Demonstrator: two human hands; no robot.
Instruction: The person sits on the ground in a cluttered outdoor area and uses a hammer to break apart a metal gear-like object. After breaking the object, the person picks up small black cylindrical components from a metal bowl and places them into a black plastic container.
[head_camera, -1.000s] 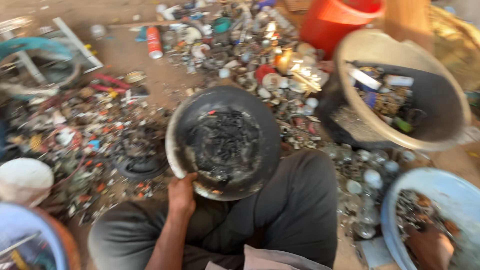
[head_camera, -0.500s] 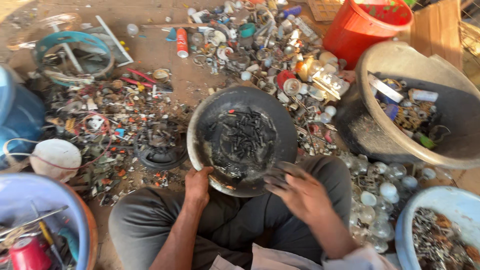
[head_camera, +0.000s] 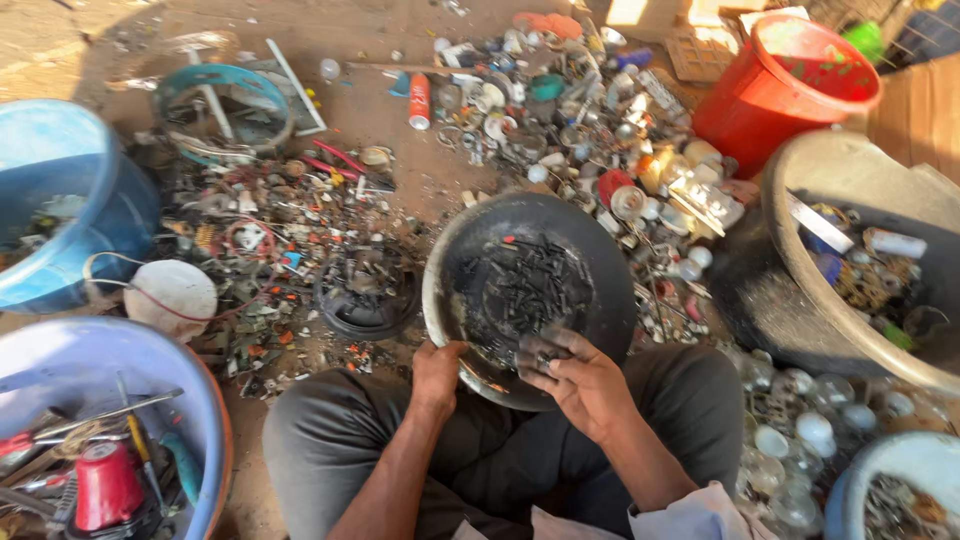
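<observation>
Here, a round black pan (head_camera: 530, 290) is held at its near rim by the left hand (head_camera: 438, 372), whose fingers are closed over the edge while the thumb lies inside. The right hand (head_camera: 575, 378) is laid over the near right part of the pan, its fingers loosely curled and spread above the contents; whether any piece is pinched between the fingertips cannot be told. The pan is rested on the lap, above the dark grey trousers (head_camera: 330, 440), and is tilted slightly toward the viewer. A heap of small dark metal parts (head_camera: 525, 285) is seen in the middle of the pan.

Just left of the pan, a black round part (head_camera: 368, 292) is shown on the ground among scattered scrap (head_camera: 265, 235). Beyond the pan, a pile of mixed pieces (head_camera: 580, 120) is spread over the dirt, with an orange spray can (head_camera: 419, 100) lying near its left edge. A red bucket (head_camera: 775, 90) is placed at the upper right, and a large pale basin (head_camera: 850, 180) holding assorted items is set just below it, to the right of the pan. Clear glass bulbs (head_camera: 800, 440) are gathered by the right knee. At the left, a blue tub (head_camera: 110, 210) and a white round object (head_camera: 172, 295) are seen, and a blue basin (head_camera: 190, 390) with tools is placed nearest the left knee.
</observation>
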